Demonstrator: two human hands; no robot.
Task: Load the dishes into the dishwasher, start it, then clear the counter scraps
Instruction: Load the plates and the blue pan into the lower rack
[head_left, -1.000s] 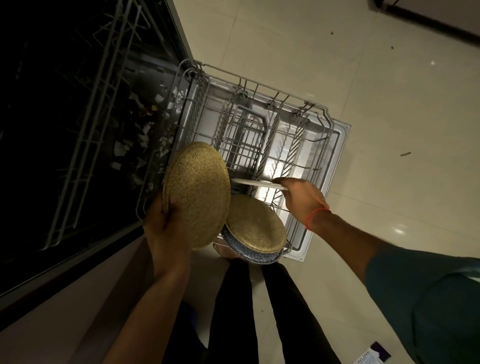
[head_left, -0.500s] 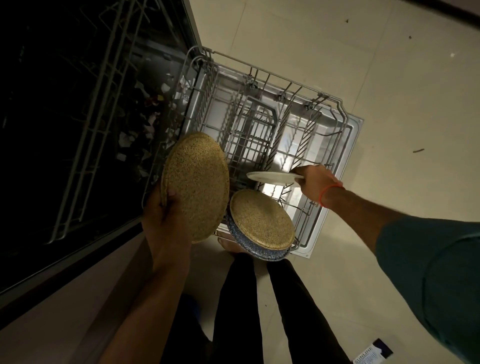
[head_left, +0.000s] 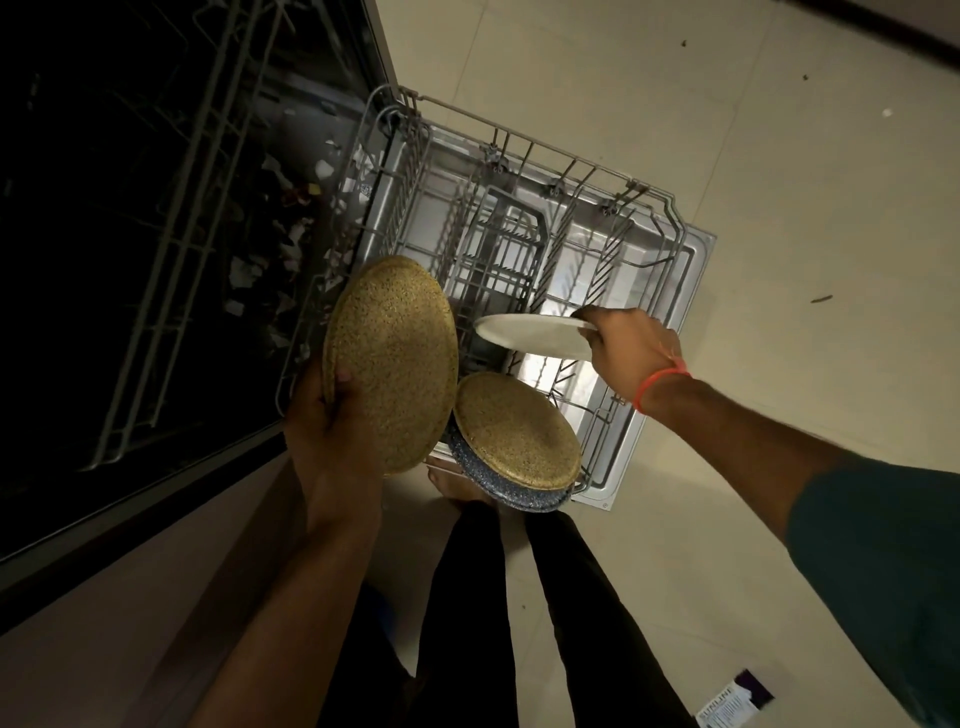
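Dishwasher (head_left: 171, 218) is standing open at left, its inside dark; an upper wire rack and pale bits are only faintly showing in there.

Lower rack (head_left: 660, 208) is sitting pulled out over the dropped door (head_left: 696, 260), grey wire, tines and a basket frame showing in the middle.

Pale tiled floor (head_left: 779, 130) is filling the right side, a few dark specks lying on it.

Person's dark-trousered legs (head_left: 467, 597) are standing just beside the rack's near corner; one bare foot is partly showing under the plates.

Large speckled gold plate (head_left: 395, 358) is being held tilted on edge over the rack's near-left corner. Left hand (head_left: 327, 436) is gripping its lower rim, thumb lying across the face.

Smaller gold plate (head_left: 519, 431) is leaning in the rack's near corner, stacked on a blue speckled dish (head_left: 478, 473) beneath it.

White plate (head_left: 535, 338) is hovering nearly flat above the rack's tines. Right hand (head_left: 628, 348) is pinching its right rim, fingers curled around the edge; orange band (head_left: 660, 382) is sitting on that wrist.

Printed packet (head_left: 732, 706) is lying on the floor, bottom right.
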